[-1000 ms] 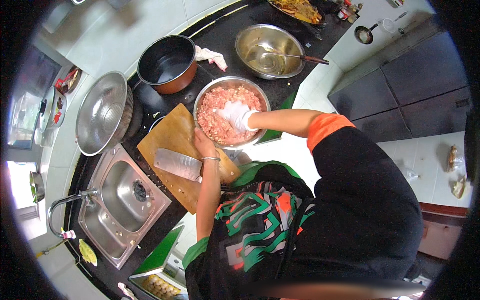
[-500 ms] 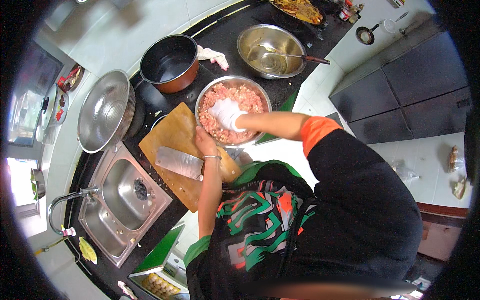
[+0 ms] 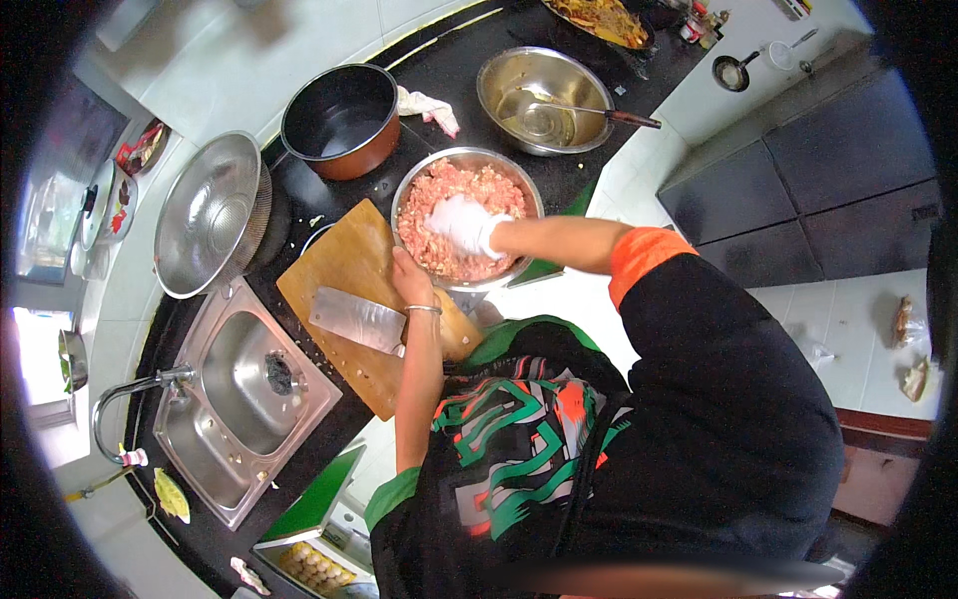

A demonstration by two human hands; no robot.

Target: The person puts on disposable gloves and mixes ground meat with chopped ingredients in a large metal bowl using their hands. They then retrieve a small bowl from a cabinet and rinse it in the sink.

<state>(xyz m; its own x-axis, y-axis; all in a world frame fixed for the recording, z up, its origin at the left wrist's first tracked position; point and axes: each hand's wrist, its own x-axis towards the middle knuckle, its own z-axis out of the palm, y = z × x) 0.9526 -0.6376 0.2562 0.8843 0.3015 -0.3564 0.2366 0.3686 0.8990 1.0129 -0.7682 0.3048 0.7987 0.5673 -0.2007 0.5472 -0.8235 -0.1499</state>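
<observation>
A steel bowl [image 3: 411,190] of pink minced meat [image 3: 449,185] stands on the black counter, just beyond a wooden cutting board [image 3: 344,260]. My right hand [image 3: 464,225], in a white glove, is sunk into the meat at the bowl's middle, fingers curled in it. My left hand [image 3: 409,285], bare with a thin bracelet on the wrist, grips the bowl's near rim. A broad cleaver [image 3: 354,319] lies flat on the board, right beside my left wrist.
A dark pot [image 3: 339,120] and a white cloth [image 3: 429,105] sit behind the bowl. Further right is a second steel bowl [image 3: 499,85] holding a spoon. A large metal strainer [image 3: 210,215] and a steel sink [image 3: 239,389] with its tap [image 3: 125,394] lie to the left.
My gloved right hand has shifted slightly within the meat. My left hand has stayed on the bowl's rim. The view has moved a little.
</observation>
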